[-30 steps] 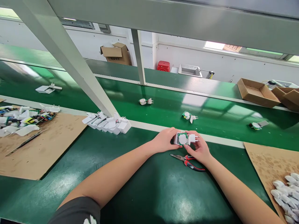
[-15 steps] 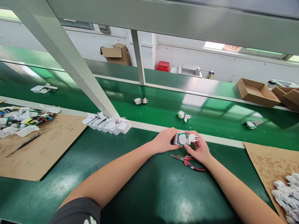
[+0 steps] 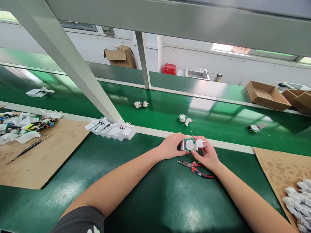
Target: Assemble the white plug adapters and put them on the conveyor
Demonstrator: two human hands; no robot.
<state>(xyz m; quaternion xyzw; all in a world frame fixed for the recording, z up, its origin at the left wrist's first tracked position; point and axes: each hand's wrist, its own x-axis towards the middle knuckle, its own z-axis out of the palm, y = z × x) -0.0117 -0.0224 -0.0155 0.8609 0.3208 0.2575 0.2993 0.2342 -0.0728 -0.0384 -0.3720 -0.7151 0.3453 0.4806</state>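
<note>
My left hand is closed around an open white charger housing. On the right, my right hand grips a green circuit board with a round white pad on it and a white two-pin plug piece beside it. The board lies at the housing's open end, partly within it as far as I can see; my fingers hide the rest. Just below my hands, pliers with red and black handles rest on the green table.
Several white housings stand in a row by the slanted post. Cardboard at left bears boards and tweezers; cardboard at right bears small white parts. Board-and-plug sets lie on the green belt.
The pieces on the green belt have shifted a little to the left. Both hands and the charger parts between them stay almost where they were.
</note>
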